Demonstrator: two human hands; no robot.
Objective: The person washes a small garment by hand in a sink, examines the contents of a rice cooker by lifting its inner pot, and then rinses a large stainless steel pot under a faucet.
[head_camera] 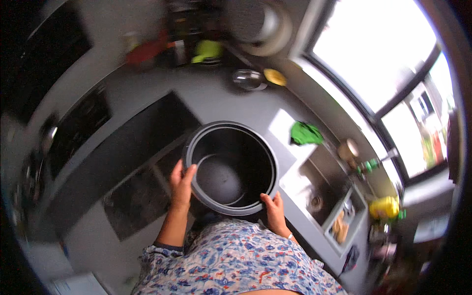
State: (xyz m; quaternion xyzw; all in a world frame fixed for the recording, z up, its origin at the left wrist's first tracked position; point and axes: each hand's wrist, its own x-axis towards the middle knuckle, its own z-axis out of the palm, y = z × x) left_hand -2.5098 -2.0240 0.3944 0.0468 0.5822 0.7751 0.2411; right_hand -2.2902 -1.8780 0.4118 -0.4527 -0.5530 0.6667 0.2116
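Note:
A large round dark pot [225,180], black inside with a grey rim, is held in front of my body between both hands. My left hand [180,186] grips its left side, the thumb over the rim. On the lower right of the rim is my right hand [274,212], its thumb on the edge and a band at the wrist. The pot's inside looks bare, with a light sheen on its bottom. Its outer underside is hidden.
A worktop [217,99] curves beyond the pot, bearing a green cloth [305,133], a shiny metal lid or bowl [250,79] and a yellow item [275,76]. Right lie a sink [315,184], a grey tray [333,239] and a yellow bottle [384,207]. A window [368,55] is above.

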